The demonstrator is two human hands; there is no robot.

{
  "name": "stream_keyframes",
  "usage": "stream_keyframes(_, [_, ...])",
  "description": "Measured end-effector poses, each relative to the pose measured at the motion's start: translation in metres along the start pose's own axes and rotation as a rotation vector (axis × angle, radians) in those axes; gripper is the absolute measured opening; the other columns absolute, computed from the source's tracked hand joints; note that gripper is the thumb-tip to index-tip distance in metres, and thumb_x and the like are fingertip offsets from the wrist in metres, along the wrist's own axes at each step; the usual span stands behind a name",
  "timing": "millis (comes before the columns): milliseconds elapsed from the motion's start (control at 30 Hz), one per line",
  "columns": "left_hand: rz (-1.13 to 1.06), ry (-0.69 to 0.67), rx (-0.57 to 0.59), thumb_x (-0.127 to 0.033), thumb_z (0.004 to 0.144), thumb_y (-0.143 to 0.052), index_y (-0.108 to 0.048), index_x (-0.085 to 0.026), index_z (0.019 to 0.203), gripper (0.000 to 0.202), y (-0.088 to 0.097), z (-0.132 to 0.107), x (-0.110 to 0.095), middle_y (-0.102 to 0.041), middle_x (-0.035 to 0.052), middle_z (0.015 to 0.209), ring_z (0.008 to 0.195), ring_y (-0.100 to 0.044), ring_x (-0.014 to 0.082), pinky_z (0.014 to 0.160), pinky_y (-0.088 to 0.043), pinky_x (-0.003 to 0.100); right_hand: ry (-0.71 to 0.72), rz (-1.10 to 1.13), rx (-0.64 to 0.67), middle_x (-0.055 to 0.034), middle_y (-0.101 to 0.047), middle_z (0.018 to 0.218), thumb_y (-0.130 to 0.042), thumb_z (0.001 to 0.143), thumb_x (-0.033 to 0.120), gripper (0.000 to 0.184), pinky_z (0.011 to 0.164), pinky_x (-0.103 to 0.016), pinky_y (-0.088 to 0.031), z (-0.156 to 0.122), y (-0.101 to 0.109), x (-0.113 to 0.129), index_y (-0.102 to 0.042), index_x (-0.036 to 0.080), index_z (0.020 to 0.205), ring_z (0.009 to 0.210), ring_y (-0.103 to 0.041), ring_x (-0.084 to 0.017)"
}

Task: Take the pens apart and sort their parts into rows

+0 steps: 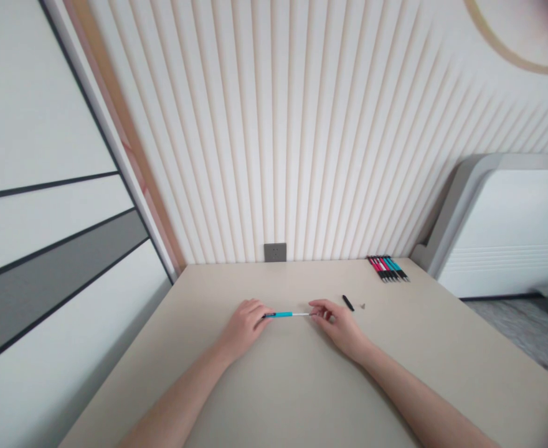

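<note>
My left hand pinches the black-clipped end of a teal pen barrel just above the beige table. A thin white refill sticks out of the barrel to the right, and my right hand pinches its far end. Both hands have their fingers closed. A short black pen part lies just right of my right hand, with a tiny grey piece beside it.
A row of several red, teal and black pens lies at the table's back right by the ribbed wall. A grey wall socket sits at the table's back edge. A white padded headboard stands to the right.
</note>
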State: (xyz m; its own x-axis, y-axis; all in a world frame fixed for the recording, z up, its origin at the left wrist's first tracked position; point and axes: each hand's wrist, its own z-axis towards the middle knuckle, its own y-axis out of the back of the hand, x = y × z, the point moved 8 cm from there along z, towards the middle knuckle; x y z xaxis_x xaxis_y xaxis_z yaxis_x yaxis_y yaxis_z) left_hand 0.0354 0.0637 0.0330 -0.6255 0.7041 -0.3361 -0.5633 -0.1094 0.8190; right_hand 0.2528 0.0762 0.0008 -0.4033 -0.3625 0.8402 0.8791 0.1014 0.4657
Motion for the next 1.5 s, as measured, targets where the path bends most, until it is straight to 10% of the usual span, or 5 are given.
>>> stream_keyframes(1333, [0.038,-0.069,0.105,-0.024,0.092,-0.056,-0.063,-0.021,0.098,0.01,-0.007,0.0,-0.016,-0.067,0.0041,0.09,0.087,-0.06,0.0196,0.082,-0.043,0.034,0.078,-0.045,0.049,-0.0045,-0.07,0.083,-0.051,0.092,0.043,0.033,0.067,-0.029,-0.051,-0.003,-0.009,0.021,-0.064,0.023,0.114,0.08,-0.062,-0.019])
stream_keyframes(1500, [0.039,-0.02,0.052,-0.024,0.093,-0.055,-0.063,-0.021,0.097,0.009,-0.002,0.001,-0.01,-0.068,0.0037,0.092,0.088,-0.06,0.0193,0.081,-0.044,0.034,0.138,-0.304,-0.021,-0.0068,-0.07,0.094,-0.044,0.095,0.038,0.033,0.087,-0.037,-0.045,0.004,0.005,0.021,-0.063,0.024,0.118,0.091,-0.062,-0.022])
